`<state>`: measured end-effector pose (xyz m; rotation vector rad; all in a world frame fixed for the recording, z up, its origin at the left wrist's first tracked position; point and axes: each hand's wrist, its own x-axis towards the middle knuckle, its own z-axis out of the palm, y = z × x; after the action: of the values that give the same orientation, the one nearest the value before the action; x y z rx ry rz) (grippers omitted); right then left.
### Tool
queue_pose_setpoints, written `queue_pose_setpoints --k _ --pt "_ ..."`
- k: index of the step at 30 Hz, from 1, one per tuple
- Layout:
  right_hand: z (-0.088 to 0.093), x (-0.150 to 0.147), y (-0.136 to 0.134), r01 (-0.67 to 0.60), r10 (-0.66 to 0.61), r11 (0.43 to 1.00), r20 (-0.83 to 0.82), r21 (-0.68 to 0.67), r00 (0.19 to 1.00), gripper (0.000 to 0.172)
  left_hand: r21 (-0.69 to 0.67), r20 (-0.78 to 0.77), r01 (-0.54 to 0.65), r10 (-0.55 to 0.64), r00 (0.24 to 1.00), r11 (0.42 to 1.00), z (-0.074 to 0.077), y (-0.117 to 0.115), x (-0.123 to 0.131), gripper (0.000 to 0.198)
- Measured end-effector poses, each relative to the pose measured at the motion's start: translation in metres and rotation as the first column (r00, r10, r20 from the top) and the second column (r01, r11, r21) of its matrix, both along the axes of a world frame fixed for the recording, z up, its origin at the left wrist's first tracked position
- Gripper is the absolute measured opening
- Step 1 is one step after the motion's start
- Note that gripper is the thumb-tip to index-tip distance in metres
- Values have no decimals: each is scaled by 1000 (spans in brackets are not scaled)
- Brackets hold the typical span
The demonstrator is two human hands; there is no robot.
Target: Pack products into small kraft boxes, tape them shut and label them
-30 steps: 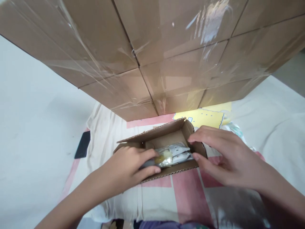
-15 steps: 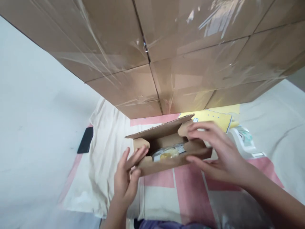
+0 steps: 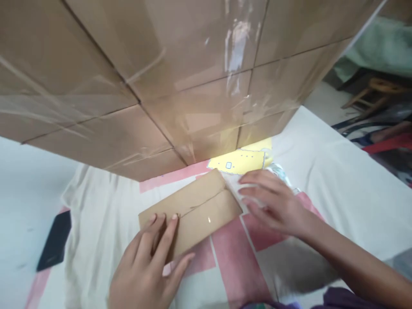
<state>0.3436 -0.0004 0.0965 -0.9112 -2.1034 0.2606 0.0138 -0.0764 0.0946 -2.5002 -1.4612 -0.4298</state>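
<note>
A small brown cardboard box (image 3: 206, 216) lies closed on the cloth, its lid down and a seam running along the top. My left hand (image 3: 151, 253) rests on the box's left end, fingers spread with their tips on the lid and the thumb stretched out by the front edge. Just off the box's right end is my right hand (image 3: 273, 201), slightly blurred, fingers apart and nothing in them. Partly hidden behind it sits a tape dispenser (image 3: 280, 172), white with a pale green roll. The box's contents are covered.
A tall stack of taped cardboard boxes (image 3: 199, 103) stands right behind the small box. Under everything lies a white and pink cloth (image 3: 241, 257) with a yellow printed patch (image 3: 244, 160). A black phone-like object (image 3: 55, 240) is at the left. A wooden stool (image 3: 375, 92) shows beyond the right edge.
The box was open with plastic-wrapped contents showing; its lid is now down. My left hand has moved onto the lid, and my right hand has come off the box. The view has shifted right.
</note>
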Motion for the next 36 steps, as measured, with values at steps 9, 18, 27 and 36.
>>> queue_pose_setpoints --k 9,18,27,36 --pt "-37 126 -13 433 -572 352 175 -830 801 38 124 -181 -18 40 983 992 -14 10 7 93" --pt "-32 120 2 218 -455 135 135 -967 880 44 143 -172 -34 59 983 989 -16 5 3 93" --pt "-44 121 -5 244 -500 137 145 -960 854 44 79 -131 -67 77 988 995 -23 2 -2 95" --pt "-44 119 -19 239 -627 170 82 -956 774 34 93 -160 -59 73 984 994 -22 1 -5 96"
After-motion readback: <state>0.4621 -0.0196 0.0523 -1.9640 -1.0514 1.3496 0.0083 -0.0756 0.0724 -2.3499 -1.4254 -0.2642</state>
